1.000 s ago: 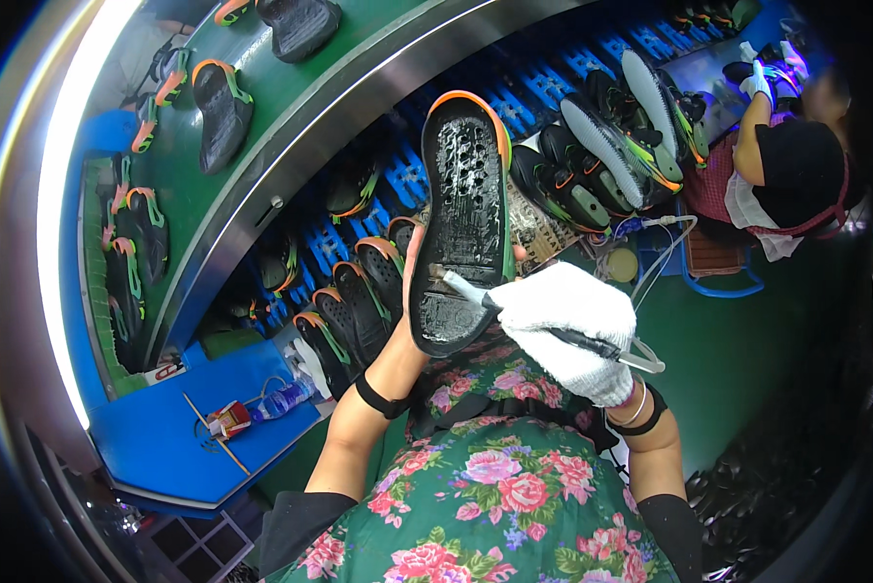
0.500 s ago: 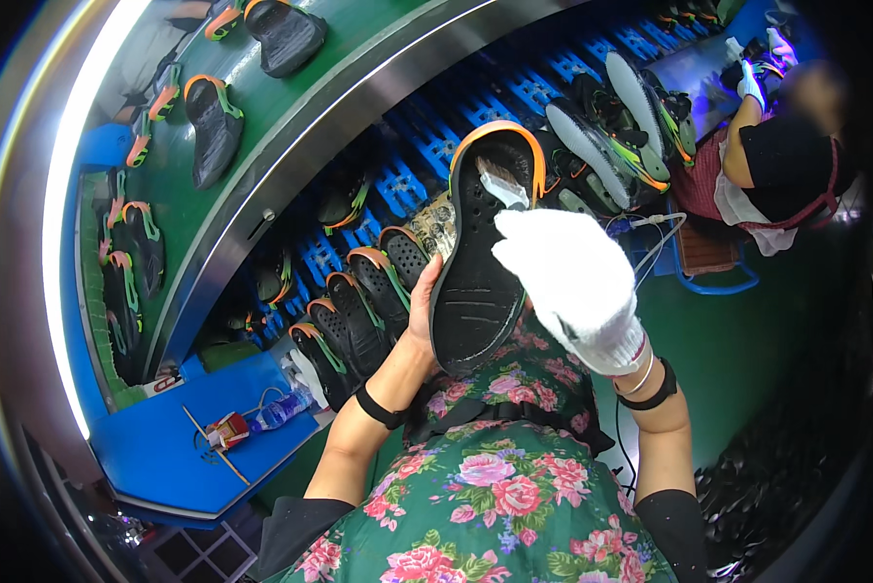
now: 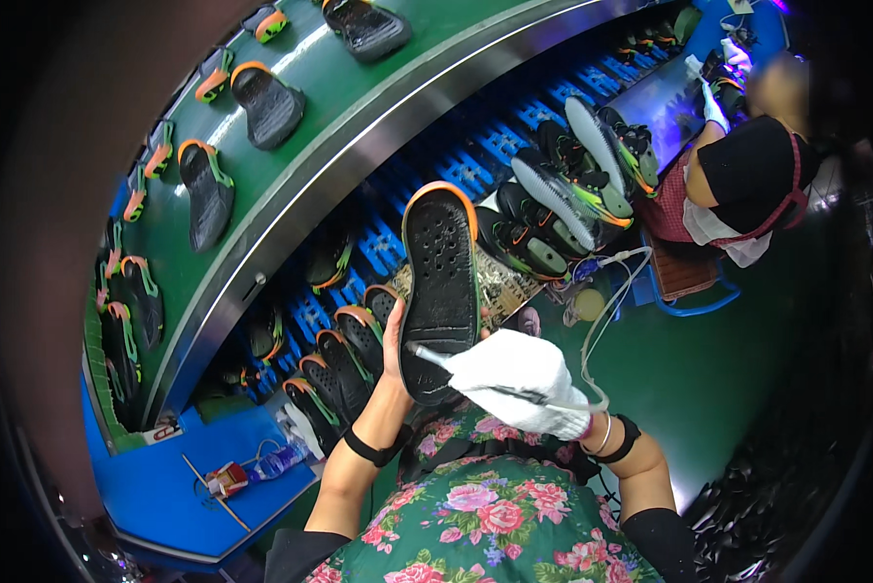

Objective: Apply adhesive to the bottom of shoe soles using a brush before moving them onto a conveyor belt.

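My left hand (image 3: 393, 342) holds up a black shoe sole with an orange rim (image 3: 440, 282), tread side toward me, gripping its left edge near the heel. My right hand (image 3: 514, 381), in a white glove, is shut on a thin brush-like tool (image 3: 436, 357) whose tip touches the heel end of the sole. A pale hose (image 3: 606, 311) runs from the tool up to the right. My forearms, with black wristbands, come up over a floral garment.
Several more soles stand in a row on a blue slotted rack (image 3: 475, 170). A green conveyor belt (image 3: 310, 126) carries soles at upper left. Another person in a black cap (image 3: 747, 170) works at upper right. A blue table (image 3: 213, 486) lies lower left.
My gloved right hand dropped from the upper middle of the sole to its heel end, uncovering the tread. The sole stays raised in my left hand.
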